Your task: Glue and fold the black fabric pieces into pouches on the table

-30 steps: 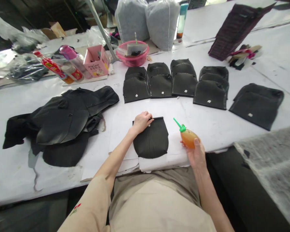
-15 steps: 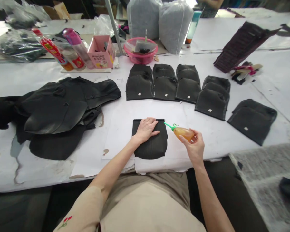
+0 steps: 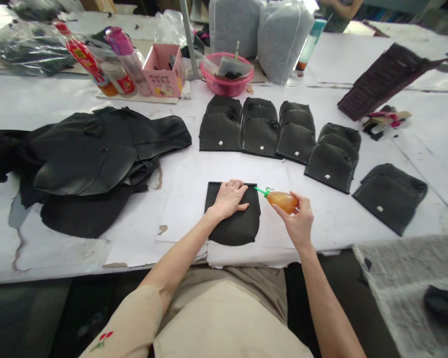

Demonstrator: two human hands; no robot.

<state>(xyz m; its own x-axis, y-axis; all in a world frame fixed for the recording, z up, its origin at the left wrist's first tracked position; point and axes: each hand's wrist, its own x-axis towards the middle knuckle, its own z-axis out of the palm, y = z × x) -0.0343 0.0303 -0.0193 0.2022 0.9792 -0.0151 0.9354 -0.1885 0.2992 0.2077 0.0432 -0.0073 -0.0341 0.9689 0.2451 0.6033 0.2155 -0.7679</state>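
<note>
A black leather-like piece (image 3: 236,229) with a rounded near edge lies flat in front of me. My left hand (image 3: 229,199) rests on it, fingers stretched toward its straight far edge. In my right hand (image 3: 299,221) is a squeeze bottle (image 3: 282,201) of amber liquid, probably glue, with a green nozzle. The nozzle tip is at the piece's far right corner; I cannot tell whether it touches. Beyond the hands, several stacks of similar black pieces (image 3: 220,130) form an arc, with small white marks on them.
A heap of black pieces (image 3: 85,164) covers the left of the white table (image 3: 186,199). Farther back stand bottles (image 3: 85,57), a pink box (image 3: 165,74), a pink basket (image 3: 227,87) and grey bundles (image 3: 283,42). A dark woven holder (image 3: 384,82) leans at the right. Another person's arm (image 3: 345,7) shows at the back.
The view has shifted slightly. My left hand keeps its place on the black piece, and the bottle in my right hand has turned a little, its nozzle staying near the same corner.
</note>
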